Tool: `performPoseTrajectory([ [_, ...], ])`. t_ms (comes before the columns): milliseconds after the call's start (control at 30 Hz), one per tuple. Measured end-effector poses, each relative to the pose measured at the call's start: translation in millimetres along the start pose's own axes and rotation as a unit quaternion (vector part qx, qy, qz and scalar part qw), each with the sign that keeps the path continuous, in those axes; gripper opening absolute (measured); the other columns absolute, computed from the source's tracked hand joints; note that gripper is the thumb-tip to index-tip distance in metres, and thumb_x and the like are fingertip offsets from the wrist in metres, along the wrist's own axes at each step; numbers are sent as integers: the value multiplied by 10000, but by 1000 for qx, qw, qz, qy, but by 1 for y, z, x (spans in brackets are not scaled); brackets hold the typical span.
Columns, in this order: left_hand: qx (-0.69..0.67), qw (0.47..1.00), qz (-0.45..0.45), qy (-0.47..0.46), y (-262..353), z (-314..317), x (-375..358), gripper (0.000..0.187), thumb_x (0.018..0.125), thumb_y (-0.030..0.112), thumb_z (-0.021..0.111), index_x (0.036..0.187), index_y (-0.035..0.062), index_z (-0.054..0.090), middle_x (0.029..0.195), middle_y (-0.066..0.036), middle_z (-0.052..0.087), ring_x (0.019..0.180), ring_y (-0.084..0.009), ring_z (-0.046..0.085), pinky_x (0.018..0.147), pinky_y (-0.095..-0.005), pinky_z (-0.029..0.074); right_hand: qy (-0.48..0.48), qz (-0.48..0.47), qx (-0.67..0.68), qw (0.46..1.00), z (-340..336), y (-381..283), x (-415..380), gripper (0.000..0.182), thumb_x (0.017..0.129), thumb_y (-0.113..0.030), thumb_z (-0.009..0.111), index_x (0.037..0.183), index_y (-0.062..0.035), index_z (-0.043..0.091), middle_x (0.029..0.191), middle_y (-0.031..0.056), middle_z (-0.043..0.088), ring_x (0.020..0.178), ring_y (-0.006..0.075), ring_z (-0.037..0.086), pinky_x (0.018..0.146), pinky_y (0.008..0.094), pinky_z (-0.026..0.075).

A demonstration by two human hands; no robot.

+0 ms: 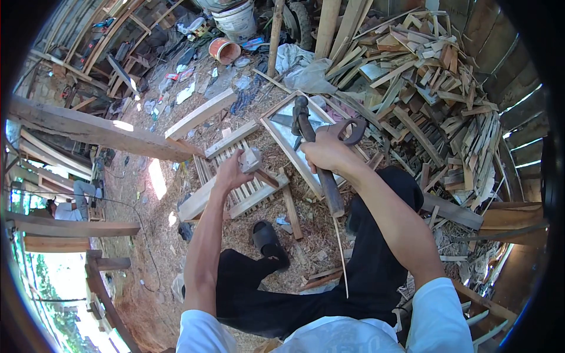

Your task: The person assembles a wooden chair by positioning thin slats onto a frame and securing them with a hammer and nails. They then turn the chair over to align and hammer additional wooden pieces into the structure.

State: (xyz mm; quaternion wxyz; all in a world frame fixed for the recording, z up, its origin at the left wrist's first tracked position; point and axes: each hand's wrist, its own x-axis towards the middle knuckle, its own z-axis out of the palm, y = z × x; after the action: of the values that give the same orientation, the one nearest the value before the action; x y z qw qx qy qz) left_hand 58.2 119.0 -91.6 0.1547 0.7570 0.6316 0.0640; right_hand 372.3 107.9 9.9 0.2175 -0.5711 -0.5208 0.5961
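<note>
My right hand (323, 152) is wrapped round the handle of a hammer (306, 125), whose dark head points up and away from me. Beside that hand lies a saw (353, 132) with a dark looped handle, over a wood-framed pane (281, 130). My left hand (231, 173) has its fingers curved against a pale block (251, 159) at the slatted wooden piece (247, 191). Whether the fingers grip the block or rest on it is hard to tell. A thin stick (341, 256) rises near my right thigh.
Scrap wood (435, 82) is heaped at the right. A post (100, 132) crosses from the left. Further back are a white bucket (235, 22) and a reddish bucket (225, 51). A sandal (268, 240) is on my foot. Another person (72, 209) sits at the far left.
</note>
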Motion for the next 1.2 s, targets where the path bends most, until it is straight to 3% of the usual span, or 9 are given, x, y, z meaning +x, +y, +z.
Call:
performPoseTrajectory([
  [67, -10, 999, 27, 18, -8, -3, -3, 737, 572, 269, 782, 1207, 35, 491, 934, -238, 667, 883, -414, 645, 788, -460, 514, -7, -5, 3, 1000, 0, -2, 0, 246, 781, -156, 538, 619, 26, 567, 570, 118, 603, 483, 202, 593, 477, 354, 447],
  [200, -13, 1000, -17, 7, 3, -3, -8, 705, 578, 267, 771, 1200, 68, 508, 901, -238, 667, 864, -418, 644, 772, -467, 516, -2, -1, -20, 1000, 6, -1, 7, 276, 787, -182, 540, 612, 28, 580, 558, 116, 604, 492, 210, 599, 524, 358, 468],
  [300, -5, 1000, -19, 8, 4, -3, -5, 710, 580, 283, 777, 1205, 80, 507, 900, -221, 676, 854, -411, 651, 768, -468, 519, -16, -5, -9, 1000, 7, -5, 4, 270, 774, -109, 504, 761, 151, 576, 615, 186, 616, 543, 261, 631, 512, 392, 479],
  [533, -13, 999, -32, 2, 4, -2, -5, 780, 549, 272, 813, 1231, 49, 508, 914, -226, 681, 880, -398, 658, 784, -440, 519, -24, 0, -14, 1000, 13, -1, 9, 267, 761, -90, 498, 792, 167, 563, 656, 198, 627, 563, 269, 635, 522, 396, 484],
  [633, -1, 1000, -18, 11, 3, -2, -5, 683, 594, 308, 773, 1184, 80, 515, 881, -215, 679, 854, -407, 655, 759, -475, 520, -26, 2, -33, 999, 12, -5, 7, 266, 761, -90, 498, 795, 165, 565, 661, 200, 629, 571, 274, 638, 525, 396, 488],
  [900, 4, 1000, -25, 10, 5, 4, -2, 676, 589, 312, 772, 1174, 85, 520, 878, -211, 680, 846, -405, 656, 755, -474, 518, -24, 14, -46, 999, 12, -2, 7, 255, 752, -85, 498, 780, 157, 573, 664, 201, 632, 587, 286, 648, 543, 404, 503],
  [1000, 1, 1000, -28, 1, 5, 2, -2, 711, 568, 312, 786, 1188, 85, 522, 898, -213, 679, 867, -402, 653, 776, -468, 516, -17, 1, -84, 996, 11, 0, 7, 290, 782, -195, 529, 603, 25, 594, 560, 128, 616, 509, 227, 610, 541, 379, 479],
  [1200, 5, 1000, -25, 2, 2, 3, -1, 751, 555, 305, 795, 1220, 91, 520, 922, -212, 679, 891, -398, 651, 801, -464, 515, -15, 11, -89, 996, 11, -2, 3, 306, 798, -201, 525, 605, 30, 584, 554, 125, 608, 517, 231, 605, 549, 376, 475],
])
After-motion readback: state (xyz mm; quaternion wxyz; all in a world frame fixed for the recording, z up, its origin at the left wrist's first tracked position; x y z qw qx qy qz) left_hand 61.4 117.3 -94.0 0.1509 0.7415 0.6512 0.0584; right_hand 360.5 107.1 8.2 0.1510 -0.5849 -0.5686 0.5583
